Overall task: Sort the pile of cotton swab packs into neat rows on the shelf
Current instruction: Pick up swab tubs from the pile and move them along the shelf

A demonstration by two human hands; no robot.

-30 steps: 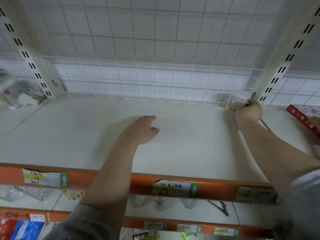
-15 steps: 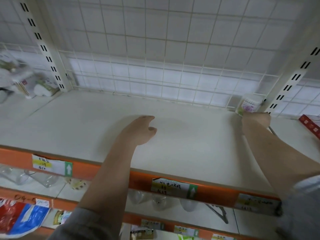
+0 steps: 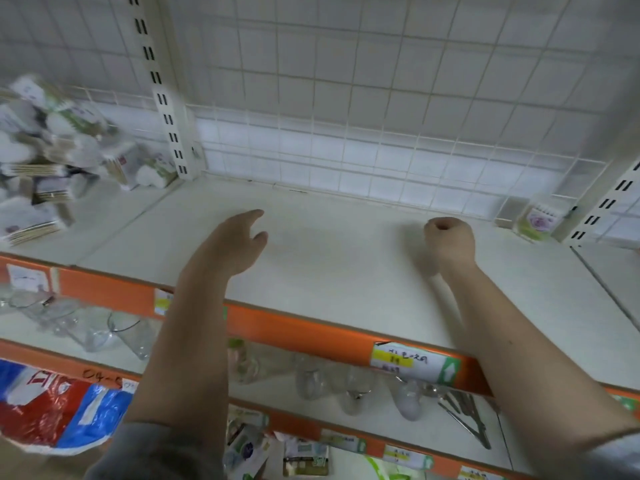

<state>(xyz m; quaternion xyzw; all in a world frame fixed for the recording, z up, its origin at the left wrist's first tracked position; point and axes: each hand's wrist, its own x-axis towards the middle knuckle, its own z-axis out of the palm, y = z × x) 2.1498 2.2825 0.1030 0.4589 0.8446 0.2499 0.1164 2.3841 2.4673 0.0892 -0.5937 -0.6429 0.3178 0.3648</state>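
The pile of swab packs is seen at the far left of the shelf, left of the slotted post. The packs are thrown in all directions, so no common long axis can be told; the picture is blurred there. Over the middle of the shelf the left hand is held with fingers relaxed and a little spread, and nothing is gripped. To its right the right hand is curled into a loose fist, and nothing is held in it. One pack is stood upright in the back right corner of the shelf, against the wire grid, with its label side turned to the front. Below the shelf, clear glass items are seen. Half a second ago the right hand was touching the pack; now it is drawn back and is well apart from it.
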